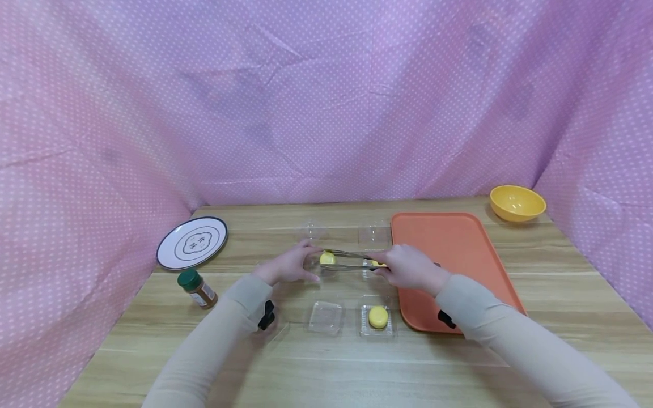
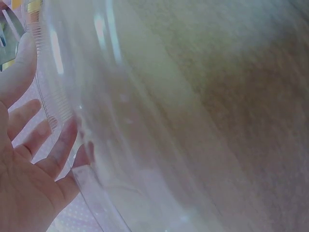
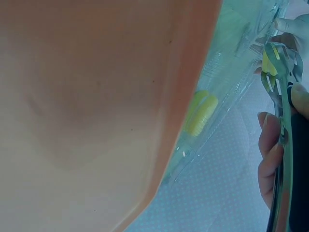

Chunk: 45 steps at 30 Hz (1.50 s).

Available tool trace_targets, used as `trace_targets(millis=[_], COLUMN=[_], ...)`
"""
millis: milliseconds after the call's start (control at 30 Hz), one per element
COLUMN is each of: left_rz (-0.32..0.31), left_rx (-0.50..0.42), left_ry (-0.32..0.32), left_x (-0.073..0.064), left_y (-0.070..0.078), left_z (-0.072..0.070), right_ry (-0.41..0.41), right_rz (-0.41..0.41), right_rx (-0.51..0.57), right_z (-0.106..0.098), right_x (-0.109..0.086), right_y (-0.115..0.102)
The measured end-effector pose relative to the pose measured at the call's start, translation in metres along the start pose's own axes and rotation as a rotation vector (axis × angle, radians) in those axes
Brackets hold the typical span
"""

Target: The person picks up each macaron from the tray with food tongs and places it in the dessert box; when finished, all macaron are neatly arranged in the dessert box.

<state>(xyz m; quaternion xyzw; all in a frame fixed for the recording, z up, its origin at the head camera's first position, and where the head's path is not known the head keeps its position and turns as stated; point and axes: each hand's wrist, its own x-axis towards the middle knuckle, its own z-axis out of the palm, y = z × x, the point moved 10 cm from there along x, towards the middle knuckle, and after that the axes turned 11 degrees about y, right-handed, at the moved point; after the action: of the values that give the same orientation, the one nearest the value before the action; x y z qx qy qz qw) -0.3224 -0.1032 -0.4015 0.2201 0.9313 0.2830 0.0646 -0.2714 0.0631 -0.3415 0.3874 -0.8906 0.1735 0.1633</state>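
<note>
My right hand grips metal tongs with slotted heads and dark handles, which reach leftward. Between the tong heads is a yellow macaron, also seen in the right wrist view as a yellow piece. My left hand is beside that macaron, its thumb and fingers spread at the clear plastic case around it. In the left wrist view, the left fingers are slightly bent near ridged clear plastic. A second macaron lies partly hidden under the right hand and tongs. A third macaron sits in a clear case nearer the front.
An orange tray lies under the right forearm, with a yellow bowl behind it on the right. At left are a white plate and a green-capped spice jar. More clear cases, including one, stand mid-table.
</note>
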Motion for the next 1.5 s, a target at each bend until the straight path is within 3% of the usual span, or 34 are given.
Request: trace_targets(millis=[800, 1500], left_rz=[-0.018, 0.07], left_rx=[0.016, 0.07], left_ry=[-0.003, 0.013], left_x=[0.002, 0.002], left_y=[0.001, 0.005], left_z=[0.001, -0.002], right_ry=[-0.024, -0.071], right_rz=[-0.045, -0.001], right_rx=[-0.028, -0.004], right_z=[0.009, 0.01], right_x=[0.014, 0.013], right_y=[-0.01, -0.012])
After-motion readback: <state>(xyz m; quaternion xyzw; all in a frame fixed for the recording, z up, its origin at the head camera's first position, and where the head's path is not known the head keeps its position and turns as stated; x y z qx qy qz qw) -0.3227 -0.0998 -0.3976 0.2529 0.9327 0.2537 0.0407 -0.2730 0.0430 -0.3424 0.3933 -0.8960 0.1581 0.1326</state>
